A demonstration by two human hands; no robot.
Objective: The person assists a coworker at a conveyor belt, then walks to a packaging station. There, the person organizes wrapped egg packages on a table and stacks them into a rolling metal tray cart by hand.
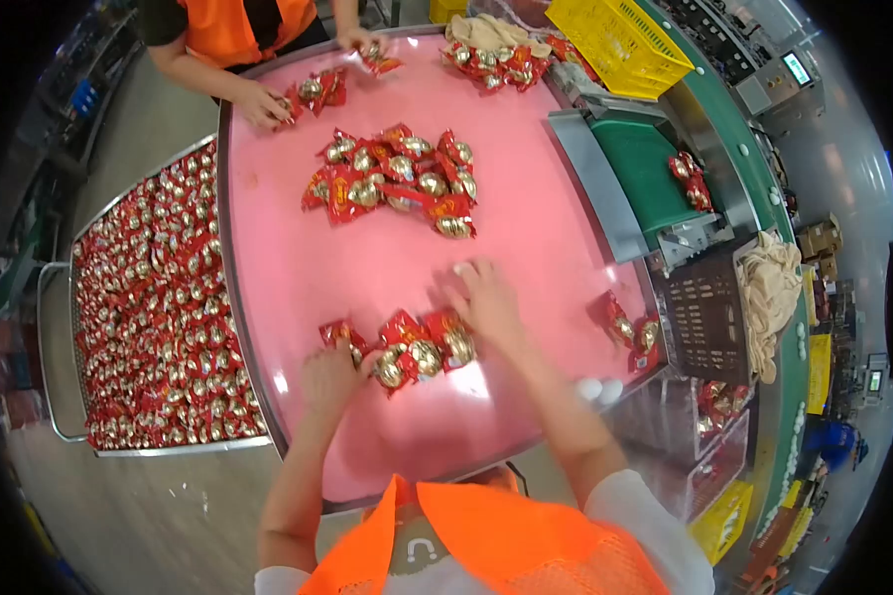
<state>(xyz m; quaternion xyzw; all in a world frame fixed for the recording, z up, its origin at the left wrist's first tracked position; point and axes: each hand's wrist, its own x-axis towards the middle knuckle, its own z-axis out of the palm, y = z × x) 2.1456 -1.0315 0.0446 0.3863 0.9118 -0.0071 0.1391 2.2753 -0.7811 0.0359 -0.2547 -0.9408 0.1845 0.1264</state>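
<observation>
Several red-and-gold wrapped packets (pixel 425 357) lie in a short row on the pink tabletop (pixel 526 198), close to my body. My left hand (pixel 335 372) is at the row's left end, its fingers over a packet there. At the right end, my right hand (pixel 484 297) is just above and beside a packet, fingers apart and holding nothing. Whether my left fingers grip the packet cannot be made out. Farther in, a larger pile of the same packets (pixel 397 177) rests on the table.
Across the table, a co-worker's hands (pixel 263 105) touch packets. A bin full of packets (pixel 159 307) stands at the left. To the right are a green conveyor (pixel 640 174), a brown basket (pixel 704 312), two white eggs (pixel 599 390) and a yellow crate (pixel 620 45).
</observation>
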